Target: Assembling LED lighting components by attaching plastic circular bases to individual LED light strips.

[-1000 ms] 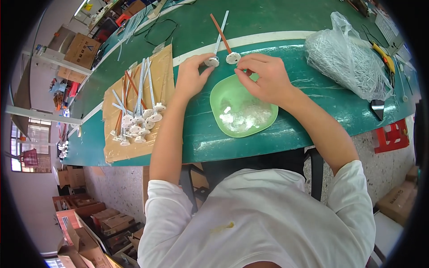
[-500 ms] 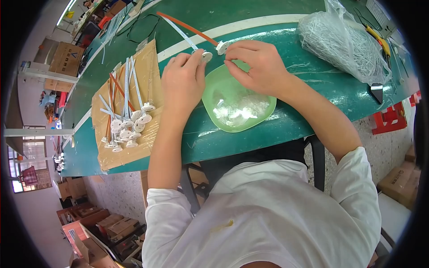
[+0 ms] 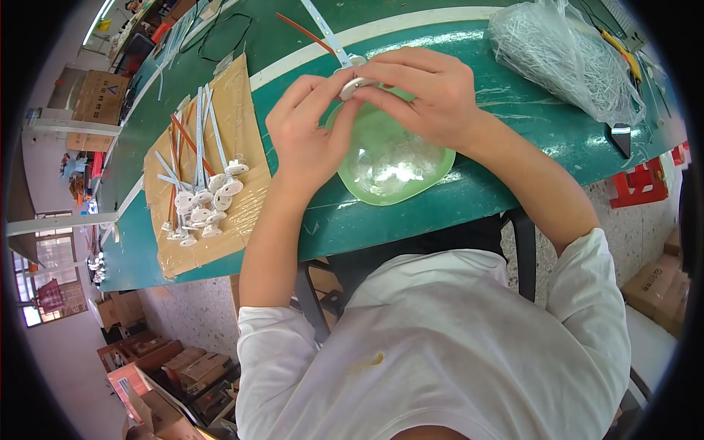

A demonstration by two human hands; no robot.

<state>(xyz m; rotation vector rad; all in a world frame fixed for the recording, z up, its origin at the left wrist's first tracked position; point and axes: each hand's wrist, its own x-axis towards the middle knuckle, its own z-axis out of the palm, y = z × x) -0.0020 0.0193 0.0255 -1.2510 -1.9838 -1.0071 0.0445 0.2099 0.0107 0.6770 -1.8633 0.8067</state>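
My left hand [image 3: 308, 136] and my right hand [image 3: 429, 92] meet above the far side of a green bowl [image 3: 402, 198]. Fingertips of both pinch a white round disc-like piece [image 3: 356, 88]. A second white round part [image 3: 355, 61] shows just behind the fingers. From there a pale strip with small yellow dots [image 3: 323, 31] and a thin orange strip [image 3: 302, 32] stretch away from me. Fingers partly hide where the strips meet the round parts. Clear, shiny small material [image 3: 392, 165] lies in the bowl, too fine to make out.
On the left, a tape-covered cardboard sheet [image 3: 249, 125] bears several white round pieces [image 3: 205, 205] with strips. At the right of the green table [image 3: 352, 229] sit a clear bag of thin clear pieces [image 3: 561, 66], a yellow-handled tool [image 3: 625, 57] and a black object [image 3: 620, 139].
My hands have come together. Half a second ago they were apart, each with a white round piece and strip; now both grip around the same spot, and the strips point more steeply away.
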